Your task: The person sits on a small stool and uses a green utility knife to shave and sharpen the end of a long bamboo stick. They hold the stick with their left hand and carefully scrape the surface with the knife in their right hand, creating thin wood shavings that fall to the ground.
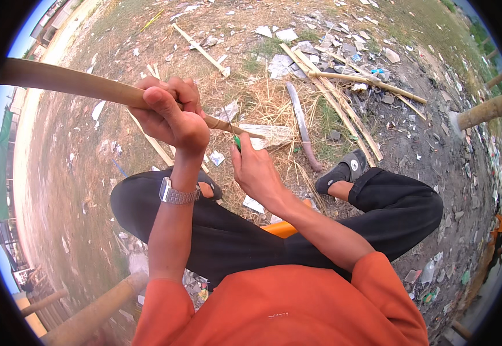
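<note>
Apparently, the person is trimming or shaving a tan bamboo pole [83, 83] near its narrow end, judging by how both hands are sitting. From the far left, the pole is slanting down rightward through the left hand [177, 124], whose fingers are curling tightly around it, the thumb lying across it. Below the pole, a metal-banded wristwatch [177, 192] is circling that wrist. Close to the pole's narrow tip, the right hand [256, 173] is pinching a small green-handled knife [237, 140]; its thin blade is seemingly crossing the pole, but whether it is biting in, I cannot tell. The right fingertips are lying just beside the pole, perhaps touching it. The next move is probably calling for a firm left grip and a controlled blade angle. Right of the pole's tip, a machete [299, 112] is lying on the ground, and split bamboo strips [334, 98] are lying farther right.
</note>
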Demonstrator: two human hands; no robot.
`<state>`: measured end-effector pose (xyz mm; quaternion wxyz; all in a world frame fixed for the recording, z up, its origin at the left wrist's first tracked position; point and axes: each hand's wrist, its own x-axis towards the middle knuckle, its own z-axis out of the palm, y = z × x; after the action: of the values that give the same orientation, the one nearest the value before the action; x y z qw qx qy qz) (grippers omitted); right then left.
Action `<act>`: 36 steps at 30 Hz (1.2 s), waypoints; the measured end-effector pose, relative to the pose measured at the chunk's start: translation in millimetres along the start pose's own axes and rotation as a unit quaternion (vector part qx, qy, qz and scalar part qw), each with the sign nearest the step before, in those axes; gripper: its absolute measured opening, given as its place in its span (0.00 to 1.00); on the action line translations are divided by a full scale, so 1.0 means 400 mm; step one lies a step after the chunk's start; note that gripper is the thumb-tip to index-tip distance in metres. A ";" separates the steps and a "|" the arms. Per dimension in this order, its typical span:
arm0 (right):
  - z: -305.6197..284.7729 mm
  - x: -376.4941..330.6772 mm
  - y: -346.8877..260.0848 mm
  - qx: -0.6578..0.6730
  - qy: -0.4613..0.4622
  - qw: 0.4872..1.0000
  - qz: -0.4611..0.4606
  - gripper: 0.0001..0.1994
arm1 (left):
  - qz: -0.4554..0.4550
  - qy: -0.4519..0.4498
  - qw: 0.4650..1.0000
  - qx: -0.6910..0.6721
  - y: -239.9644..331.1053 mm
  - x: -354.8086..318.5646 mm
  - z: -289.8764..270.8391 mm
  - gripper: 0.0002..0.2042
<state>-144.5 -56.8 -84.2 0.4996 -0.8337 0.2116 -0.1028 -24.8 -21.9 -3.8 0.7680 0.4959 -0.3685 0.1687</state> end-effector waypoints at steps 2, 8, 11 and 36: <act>0.012 0.002 0.077 -0.047 -0.007 0.999 0.025 0.11 | 0.006 -0.009 1.000 -0.017 -0.001 0.015 0.004 0.18; 0.016 0.001 0.021 -0.026 0.032 0.999 -0.008 0.10 | 0.014 -0.004 1.000 -0.024 -0.007 0.005 0.007 0.18; 0.045 0.008 0.142 -0.062 0.026 0.997 0.022 0.09 | 0.005 -0.003 1.000 -0.027 -0.005 0.012 0.013 0.19; 0.066 0.022 0.108 -0.009 0.077 0.997 -0.028 0.08 | -0.005 0.009 1.000 -0.015 0.003 0.025 0.010 0.18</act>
<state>-137.5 -57.7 -135.2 0.4717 -0.8331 0.2272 -0.1786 -20.4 -26.0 5.2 0.7795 0.4845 -0.3615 0.1640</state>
